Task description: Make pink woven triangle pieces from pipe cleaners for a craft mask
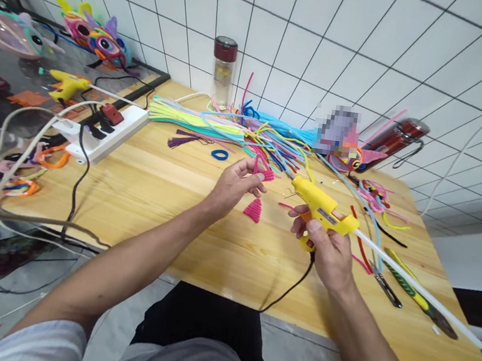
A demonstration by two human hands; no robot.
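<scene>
Between the thumb and fingers of my left hand [235,184] is a pink pipe-cleaner triangle [267,174], partly filled with rows and with an open loop at its top. A second pink pipe-cleaner triangle [253,210], fully filled, lies on the table just below that hand. My right hand [325,245] is wrapped round the handle of a yellow glue gun [320,201]. Its nozzle points left, close to the held triangle; whether they touch I cannot tell. A long white glue stick [417,286] sticks out of the gun's back, and a black cord hangs from the handle.
Bundled pipe cleaners [204,121] lie along the back, beside a glass bottle [222,74]. A dark red flask [394,143] leans at the right. Scissors-like cutters [421,296] lie near the right edge. A power strip [109,135] and another glue gun [69,87] are at the left.
</scene>
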